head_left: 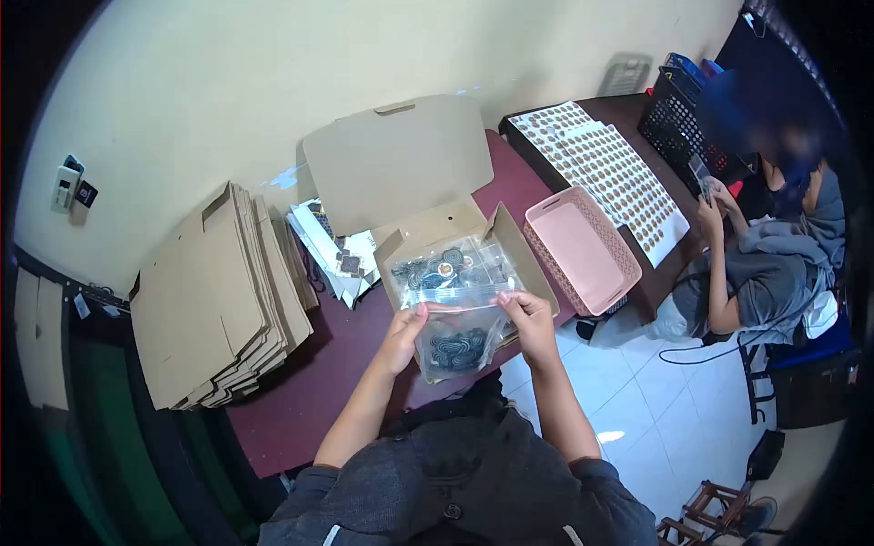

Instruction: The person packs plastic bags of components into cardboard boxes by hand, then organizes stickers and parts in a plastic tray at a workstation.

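A clear zip bag with dark coiled pieces inside hangs between my two hands, over the front of an open cardboard box. My left hand pinches the left end of its top edge. At the right end, my right hand grips the same edge between thumb and fingers. Inside the box lie more clear bags of dark coiled pieces, one with a small round label. The box lid stands raised against the wall.
Flattened cardboard boxes are stacked left. Papers lie beside the box. At right are a pink basket, sticker sheets and a black crate. A seated person holds a phone there.
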`<state>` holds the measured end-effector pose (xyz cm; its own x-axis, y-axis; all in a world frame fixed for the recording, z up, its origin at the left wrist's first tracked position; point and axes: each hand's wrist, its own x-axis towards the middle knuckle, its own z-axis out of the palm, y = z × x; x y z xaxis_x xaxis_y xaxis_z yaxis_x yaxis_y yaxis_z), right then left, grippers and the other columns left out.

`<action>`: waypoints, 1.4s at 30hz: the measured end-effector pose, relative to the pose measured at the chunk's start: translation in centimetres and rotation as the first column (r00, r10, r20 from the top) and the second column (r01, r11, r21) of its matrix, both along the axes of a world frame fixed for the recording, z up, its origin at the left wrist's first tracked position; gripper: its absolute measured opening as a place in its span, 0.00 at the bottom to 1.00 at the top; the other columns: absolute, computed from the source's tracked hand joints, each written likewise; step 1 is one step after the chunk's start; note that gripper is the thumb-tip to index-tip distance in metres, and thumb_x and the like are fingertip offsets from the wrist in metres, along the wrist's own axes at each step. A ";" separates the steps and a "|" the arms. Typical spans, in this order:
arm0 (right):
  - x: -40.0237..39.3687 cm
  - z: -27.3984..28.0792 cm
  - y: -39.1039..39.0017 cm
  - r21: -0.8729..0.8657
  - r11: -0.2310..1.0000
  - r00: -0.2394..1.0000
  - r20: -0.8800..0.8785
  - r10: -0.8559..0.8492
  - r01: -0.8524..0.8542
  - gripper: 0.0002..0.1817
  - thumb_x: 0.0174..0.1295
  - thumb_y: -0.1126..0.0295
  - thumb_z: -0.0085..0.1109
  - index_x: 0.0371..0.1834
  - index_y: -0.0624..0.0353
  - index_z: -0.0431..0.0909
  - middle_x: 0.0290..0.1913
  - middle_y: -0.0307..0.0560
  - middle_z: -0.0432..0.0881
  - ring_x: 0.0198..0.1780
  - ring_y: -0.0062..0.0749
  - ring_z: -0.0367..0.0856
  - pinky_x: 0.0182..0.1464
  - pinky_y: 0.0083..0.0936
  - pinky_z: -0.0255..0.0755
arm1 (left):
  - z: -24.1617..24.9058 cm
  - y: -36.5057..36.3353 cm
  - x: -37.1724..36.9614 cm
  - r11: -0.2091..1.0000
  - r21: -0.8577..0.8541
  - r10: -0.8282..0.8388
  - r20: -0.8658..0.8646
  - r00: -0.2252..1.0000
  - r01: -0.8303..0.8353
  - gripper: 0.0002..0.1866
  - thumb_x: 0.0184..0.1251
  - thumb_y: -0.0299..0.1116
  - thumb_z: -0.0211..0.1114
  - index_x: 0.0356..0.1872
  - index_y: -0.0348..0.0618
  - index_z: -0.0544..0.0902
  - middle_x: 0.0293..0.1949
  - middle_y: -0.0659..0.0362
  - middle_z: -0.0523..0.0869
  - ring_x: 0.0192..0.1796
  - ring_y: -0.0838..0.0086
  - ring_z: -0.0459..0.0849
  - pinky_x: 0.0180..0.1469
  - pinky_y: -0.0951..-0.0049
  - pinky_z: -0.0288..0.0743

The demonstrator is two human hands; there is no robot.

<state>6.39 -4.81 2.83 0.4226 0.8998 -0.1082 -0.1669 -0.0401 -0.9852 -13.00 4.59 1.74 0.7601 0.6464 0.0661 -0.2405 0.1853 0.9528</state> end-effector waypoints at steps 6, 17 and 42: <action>3.2 -4.5 1.4 -0.033 0.951 0.917 -0.278 0.286 -0.306 0.35 0.68 0.44 0.30 0.59 0.67 0.67 0.54 0.55 0.74 0.58 0.35 0.71 0.62 0.32 0.59 | -1.3 1.7 1.7 0.910 -0.387 0.231 0.172 0.958 -0.150 0.27 0.72 0.48 0.39 0.51 0.33 0.74 0.50 0.49 0.80 0.44 0.64 0.80 0.53 0.64 0.71; 2.0 -4.0 -1.5 -0.313 0.861 0.859 -0.456 0.235 -0.401 0.27 0.62 0.53 0.53 0.55 0.65 0.68 0.49 0.50 0.76 0.44 0.32 0.79 0.36 0.24 0.79 | -8.1 1.3 3.2 0.456 -0.812 0.301 -0.245 0.922 -0.365 0.27 0.66 0.53 0.50 0.59 0.46 0.64 0.51 0.53 0.76 0.56 0.59 0.73 0.60 0.57 0.65; -2.0 -5.5 0.2 0.053 0.993 0.585 0.811 0.021 -0.108 0.21 0.57 0.70 0.58 0.54 0.60 0.72 0.35 0.50 0.77 0.40 0.36 0.75 0.44 0.28 0.69 | -9.9 -2.0 3.5 0.742 -0.631 0.150 -0.174 0.973 -0.228 0.31 0.66 0.39 0.57 0.64 0.42 0.55 0.60 0.48 0.65 0.61 0.65 0.67 0.61 0.65 0.63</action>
<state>4.36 -4.61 -2.72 0.2370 0.9148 0.3270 0.6983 0.0736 -0.7120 -9.51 2.58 -8.19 0.5948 0.6370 -0.4904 -0.2435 0.7241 0.6453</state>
